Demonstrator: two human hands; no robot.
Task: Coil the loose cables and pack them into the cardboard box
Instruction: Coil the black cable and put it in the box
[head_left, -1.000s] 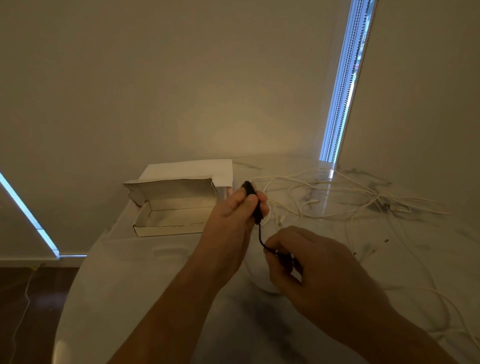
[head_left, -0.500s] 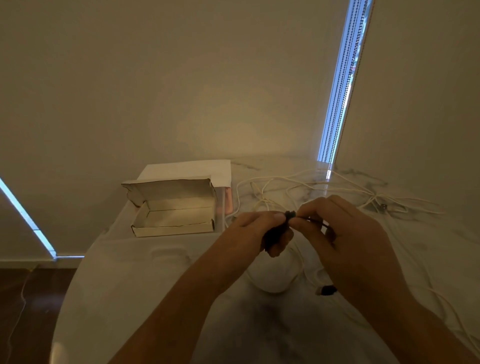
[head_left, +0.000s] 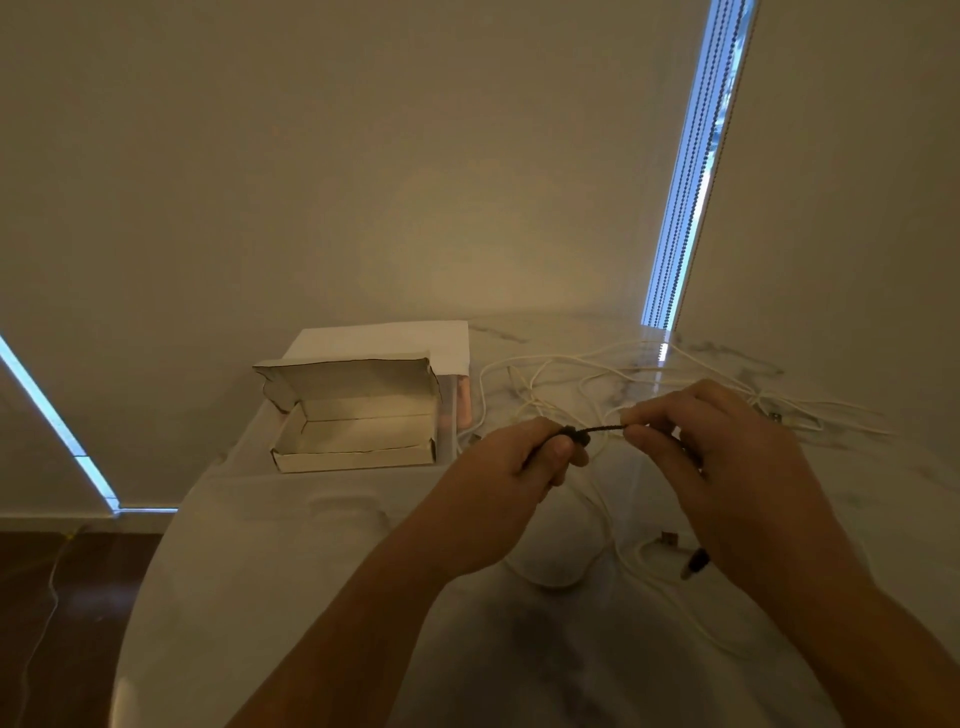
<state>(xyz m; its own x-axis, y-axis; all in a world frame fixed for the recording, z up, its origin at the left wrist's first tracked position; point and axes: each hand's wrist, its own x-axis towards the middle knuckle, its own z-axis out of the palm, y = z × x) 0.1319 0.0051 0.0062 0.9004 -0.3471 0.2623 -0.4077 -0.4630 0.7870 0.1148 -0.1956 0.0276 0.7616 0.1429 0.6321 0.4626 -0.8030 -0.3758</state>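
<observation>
Black cable (head_left: 602, 429) is held taut above the table (head_left: 311, 597), between both hands. Left hand (head_left: 511, 467) grips the gathered end; right hand (head_left: 691, 447) pinches the free run. Advice: keep loops even and small, under light tension. Cardboard box (head_left: 358, 447) sits open, left. White cables (head_left: 597, 374) lie loose beyond.

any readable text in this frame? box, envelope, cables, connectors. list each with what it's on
None. No legible word, label, brand, number or sign in the head view.
Cardboard box: walls and open lid plain, no print.
White sheet behind the box: blank on the side shown.
Black cable held between left hand and right hand: no marking can be made out.
White cables and their connectors on the table: too small and dim to tell.
</observation>
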